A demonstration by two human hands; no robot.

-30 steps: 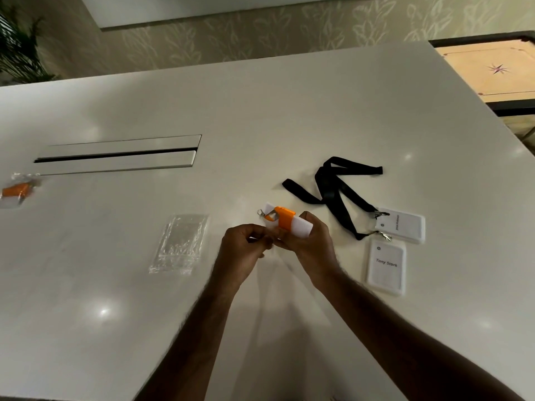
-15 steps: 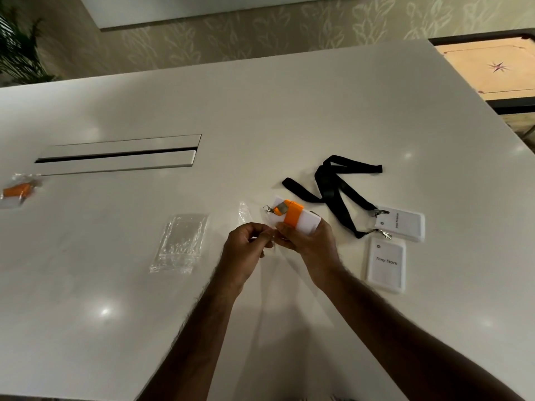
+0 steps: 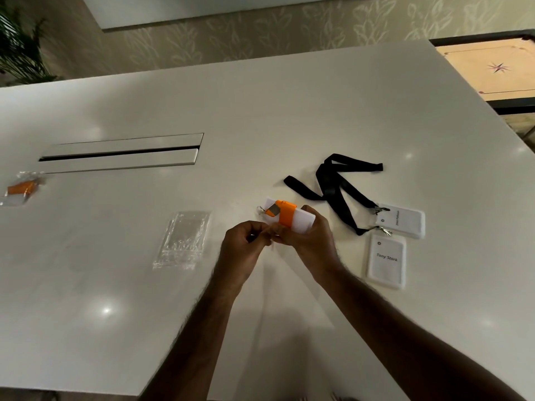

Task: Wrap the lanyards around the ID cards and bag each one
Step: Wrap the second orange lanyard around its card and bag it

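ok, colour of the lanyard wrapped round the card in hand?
Orange lanyard, wound round the white card held in the right hand; head view.

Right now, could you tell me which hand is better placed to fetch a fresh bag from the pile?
Probably the left hand. The pile of clear bags lies on its side, nearby, while the right hand grips the orange-wrapped card and would have to cross over.

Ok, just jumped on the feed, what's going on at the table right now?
A person is bagging ID cards. The right hand holds a white card wrapped in an orange lanyard; the left hand pinches something at its near end, too small to identify. One bagged orange set lies far left, spare bags in the middle, two black-lanyard cards unwrapped.
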